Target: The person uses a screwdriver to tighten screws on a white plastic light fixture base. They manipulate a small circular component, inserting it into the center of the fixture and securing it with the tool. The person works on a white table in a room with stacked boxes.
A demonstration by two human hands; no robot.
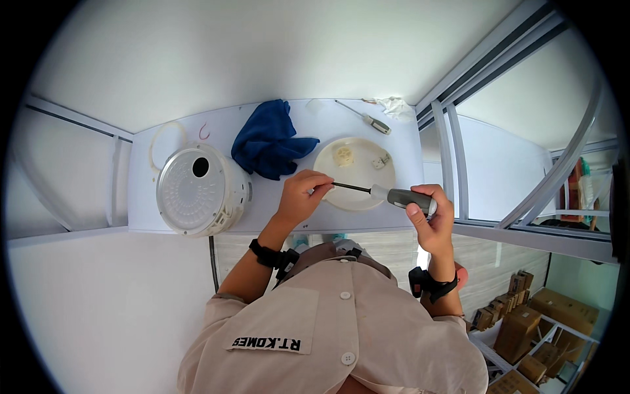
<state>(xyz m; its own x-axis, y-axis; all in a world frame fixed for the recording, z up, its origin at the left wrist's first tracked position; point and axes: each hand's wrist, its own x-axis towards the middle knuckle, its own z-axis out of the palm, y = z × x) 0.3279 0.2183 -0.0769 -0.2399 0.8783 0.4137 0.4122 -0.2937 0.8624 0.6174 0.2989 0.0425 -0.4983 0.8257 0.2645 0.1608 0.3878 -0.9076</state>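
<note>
A grey-handled screwdriver (379,192) was held crosswise above the near half of a round cream tray (367,176), its tip toward the tray's left side. The right hand (433,220), just off the tray's right rim, gripped the handle. The left hand (303,196), at the left rim, was closed in a pinch at the tip, apparently to steady it; whether the fingertips also hid a small piece could not be told.

Inside the tray sat a round yellowish part (343,155) and a small white piece (381,161), the raised rim likely serving to keep loose parts from straying. A second screwdriver (377,125) lay beyond the tray, seemingly parked out of the way, with crumpled white plastic (397,108) farther back to the right. A blue cloth (266,141) lay bunched to the tray's left; past it, a white drum-shaped housing (190,197) rested with its perforated face up, perhaps for ready access.

The worktop's (275,203) front edge ran just nearer than the tray, and its right end lay close by, short of a metal frame (453,157). The more generous room for moving lay left of the tray, between it and the housing, on the near side of the cloth.
</note>
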